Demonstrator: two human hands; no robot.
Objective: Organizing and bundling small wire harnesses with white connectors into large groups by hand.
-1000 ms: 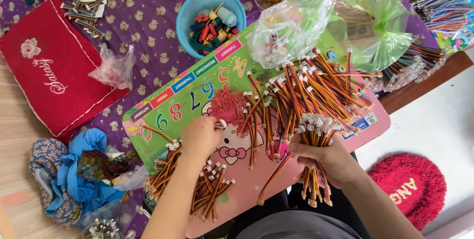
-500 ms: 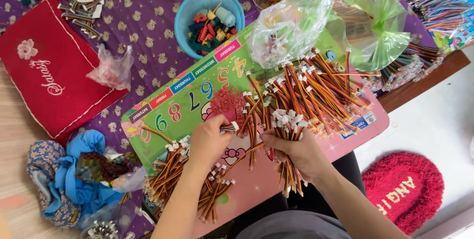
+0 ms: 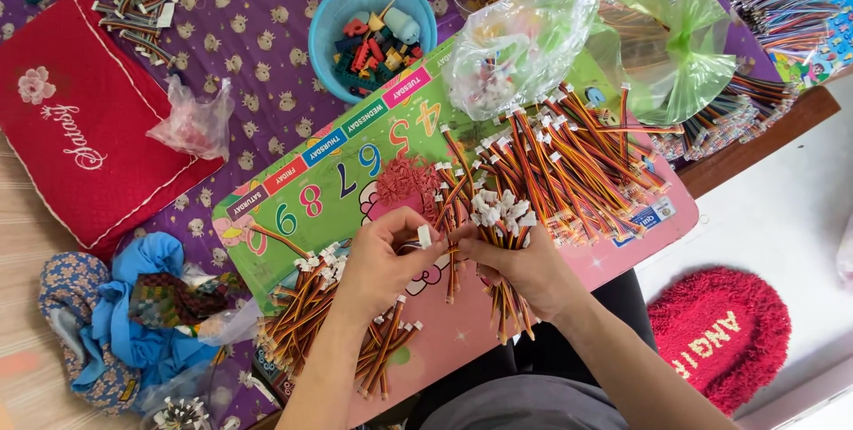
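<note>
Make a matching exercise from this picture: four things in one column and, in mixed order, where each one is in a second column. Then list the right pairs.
Things
1. blue bowl
2. red pouch
3. bundle of wires
4. single white connector

Places
A. gripped in the right hand, white ends up
B. at the far edge of the pink board, full of small coloured parts
C. pinched at the fingertips of the left hand
D. on the purple cloth, far to the left

Pairs: 1-B, 2-D, 3-A, 4-C
</note>
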